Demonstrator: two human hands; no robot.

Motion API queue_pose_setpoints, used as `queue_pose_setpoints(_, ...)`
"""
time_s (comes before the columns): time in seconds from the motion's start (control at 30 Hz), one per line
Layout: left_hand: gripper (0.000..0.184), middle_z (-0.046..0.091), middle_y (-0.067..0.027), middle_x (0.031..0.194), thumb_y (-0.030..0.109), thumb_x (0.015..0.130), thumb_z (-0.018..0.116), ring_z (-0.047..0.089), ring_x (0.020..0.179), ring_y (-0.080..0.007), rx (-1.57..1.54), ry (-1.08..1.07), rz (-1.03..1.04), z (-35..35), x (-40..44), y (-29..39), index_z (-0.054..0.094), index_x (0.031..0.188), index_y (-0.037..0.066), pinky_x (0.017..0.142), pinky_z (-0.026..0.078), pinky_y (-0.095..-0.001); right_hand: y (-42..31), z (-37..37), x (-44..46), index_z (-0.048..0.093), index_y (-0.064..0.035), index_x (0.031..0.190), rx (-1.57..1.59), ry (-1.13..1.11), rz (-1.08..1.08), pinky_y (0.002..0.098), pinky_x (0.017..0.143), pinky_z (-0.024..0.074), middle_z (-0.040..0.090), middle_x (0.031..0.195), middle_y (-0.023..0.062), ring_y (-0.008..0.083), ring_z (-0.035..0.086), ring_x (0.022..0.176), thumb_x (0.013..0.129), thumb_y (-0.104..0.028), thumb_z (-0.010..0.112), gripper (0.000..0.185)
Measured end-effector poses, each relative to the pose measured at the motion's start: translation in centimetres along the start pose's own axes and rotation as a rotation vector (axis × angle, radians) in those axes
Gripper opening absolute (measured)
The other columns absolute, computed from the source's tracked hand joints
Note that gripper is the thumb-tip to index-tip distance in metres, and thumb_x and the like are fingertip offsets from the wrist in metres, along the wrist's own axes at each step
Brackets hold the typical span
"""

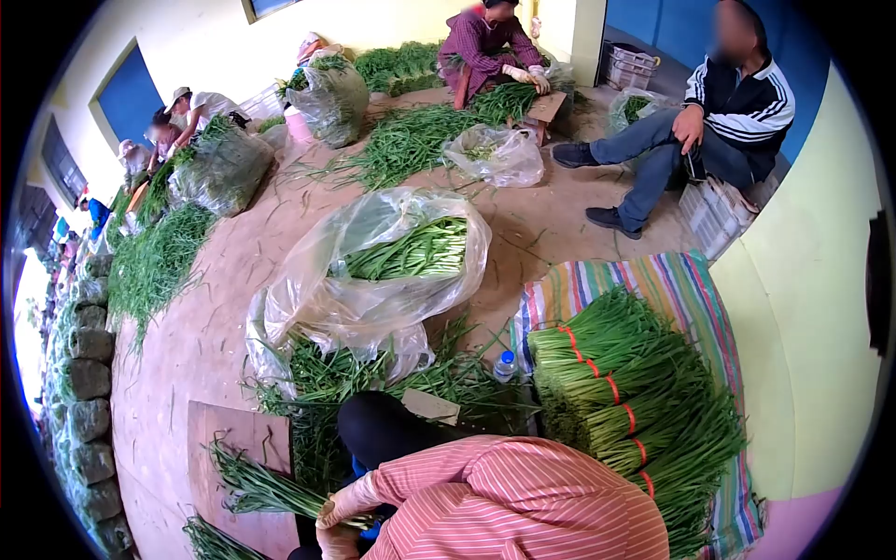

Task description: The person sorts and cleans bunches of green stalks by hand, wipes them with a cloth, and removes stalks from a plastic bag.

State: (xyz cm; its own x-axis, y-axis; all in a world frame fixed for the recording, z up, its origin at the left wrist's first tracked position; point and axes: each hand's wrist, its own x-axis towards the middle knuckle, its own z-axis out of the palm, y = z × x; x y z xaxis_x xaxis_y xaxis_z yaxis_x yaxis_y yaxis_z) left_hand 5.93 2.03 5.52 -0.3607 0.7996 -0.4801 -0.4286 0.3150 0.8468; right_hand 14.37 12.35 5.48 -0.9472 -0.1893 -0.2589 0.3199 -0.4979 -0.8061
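At the bottom of the head view, my right hand (351, 499), in a pale glove, is closed round a bunch of garlic chives (266, 485). The leaves point left over a brown board (238, 439). Just below it my left hand (337, 541), gloved too, is closed against the same bunch's stem end; its fingers are partly hidden. Another bunch (219, 541) lies at the lower left edge. My striped sleeve and bent dark knee (392, 420) are beside the hands. Loose greens (327, 373) lie beyond the knee.
Tied chive bundles (635, 411) lie on a striped sheet (672, 271) at the right, near a blue-capped bottle (505, 366). Ahead is an open plastic bag (308, 271) of stems. A seated person (737, 112) and others working on greens are farther off; packed bags line the left.
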Motion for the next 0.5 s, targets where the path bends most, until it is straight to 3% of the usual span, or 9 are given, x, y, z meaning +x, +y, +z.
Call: queue_pose_setpoints(0.5, 0.044, 0.062, -0.0151, 0.093, 0.044, 0.09, 0.044, 0.06, 0.08, -0.0251, -0.168, 0.073, 0.225, 2.0, -0.8, 3.3, 0.056, 0.096, 0.002, 0.071, 0.05, -0.0361, 0.7, -1.6, -3.7, 0.063, -0.0036, 0.082, -0.303, 0.111, 0.071, 0.0274, 0.047, 0.0436, 0.064, 0.071, 0.0041, 0.0123, 0.059, 0.059, 0.079, -0.027, 0.065, 0.023)
